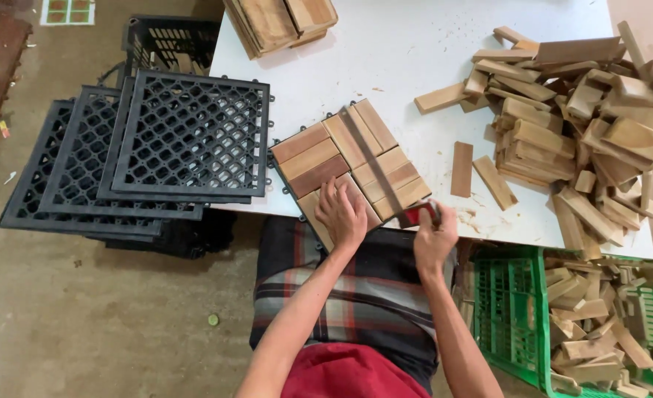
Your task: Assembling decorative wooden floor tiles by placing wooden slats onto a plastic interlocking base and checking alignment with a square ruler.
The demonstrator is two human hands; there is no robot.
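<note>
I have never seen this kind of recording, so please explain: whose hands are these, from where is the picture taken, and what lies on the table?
A camera worn on a person's head looks down at their own bare hands. The left hand presses flat on a wooden slat tile at the white table's near edge. The right hand grips a small red object; what it is, I cannot tell. Loose wood blocks lie at the right, black plastic grids at the left, and a green crate holds more blocks.

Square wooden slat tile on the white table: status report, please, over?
Left hand flat on square wooden slat tile. Right hand gripping small red tool at tile's edge. Loose wooden blocks lie apart.
</note>
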